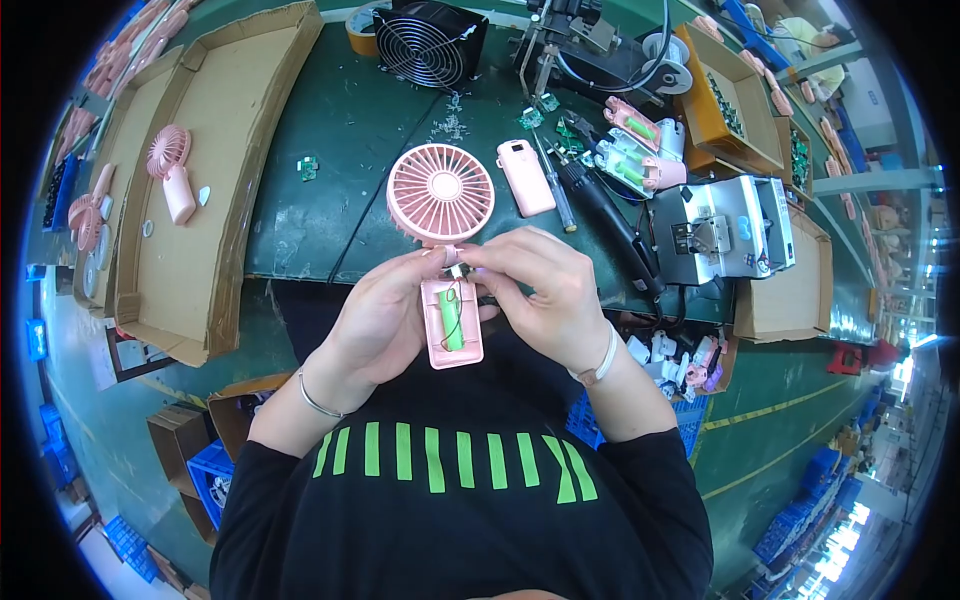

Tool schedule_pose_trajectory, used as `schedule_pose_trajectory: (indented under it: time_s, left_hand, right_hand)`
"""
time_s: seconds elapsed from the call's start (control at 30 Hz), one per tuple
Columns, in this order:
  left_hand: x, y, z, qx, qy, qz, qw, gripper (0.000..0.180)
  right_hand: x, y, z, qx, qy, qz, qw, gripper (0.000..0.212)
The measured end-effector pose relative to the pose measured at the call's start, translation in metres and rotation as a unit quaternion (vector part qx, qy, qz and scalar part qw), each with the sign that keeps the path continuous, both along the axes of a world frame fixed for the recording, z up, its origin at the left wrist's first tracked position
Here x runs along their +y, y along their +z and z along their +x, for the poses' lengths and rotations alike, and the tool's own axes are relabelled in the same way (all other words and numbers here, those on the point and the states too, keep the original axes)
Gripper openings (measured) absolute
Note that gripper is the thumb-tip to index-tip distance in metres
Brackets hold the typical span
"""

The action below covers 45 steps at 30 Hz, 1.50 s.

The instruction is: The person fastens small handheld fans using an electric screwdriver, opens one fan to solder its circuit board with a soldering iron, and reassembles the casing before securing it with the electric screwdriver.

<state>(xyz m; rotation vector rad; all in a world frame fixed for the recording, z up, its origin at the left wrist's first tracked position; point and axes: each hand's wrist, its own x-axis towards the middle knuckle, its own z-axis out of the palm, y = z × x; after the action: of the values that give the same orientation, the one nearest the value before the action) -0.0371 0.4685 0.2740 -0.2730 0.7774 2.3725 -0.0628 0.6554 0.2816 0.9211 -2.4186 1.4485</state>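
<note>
A pink handheld fan (pixel 441 188) points its round grille away from me, just over the table's near edge. Its handle shell (pixel 472 352) lies opened toward me, baring a green battery cell (pixel 449 318) and thin dark wires. My left hand (pixel 378 318) is closed round the left side of the handle and neck. At the neck, the fingers of my right hand (pixel 538 285) are pinched together by a small part (pixel 459 270) too small to make out. A loose pink handle cover (pixel 526 178) rests right of the grille, beside a thin screwdriver (pixel 556 188).
A black electric screwdriver (pixel 612 222) and a grey metal device (pixel 722 232) stand right. Small screws (pixel 450 122) lie near a black cooling fan (pixel 425 45). A cardboard tray (pixel 222 200) on the left holds another pink fan (pixel 172 165). A circuit board (pixel 308 168) lies nearby.
</note>
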Motion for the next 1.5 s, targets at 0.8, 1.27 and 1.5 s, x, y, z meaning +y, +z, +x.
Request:
schedule_pose_trajectory:
  time_s: [0.8,1.27,1.5]
  left_hand:
    - [-0.002,0.006,0.0,0.0,0.09,0.009,0.996,0.035]
    - [0.012,-0.007,-0.004,0.147,0.176,-0.043,0.972,0.038]
    - [0.01,-0.011,-0.002,0.186,0.191,-0.063,0.962,0.038]
  right_hand:
    - [-0.019,0.005,0.005,0.095,0.012,0.074,0.993,0.029]
    - [-0.043,-0.028,0.016,-0.107,-0.113,-0.171,0.973,0.013]
    - [-0.037,-0.031,0.011,-0.206,-0.066,-0.224,0.95,0.011]
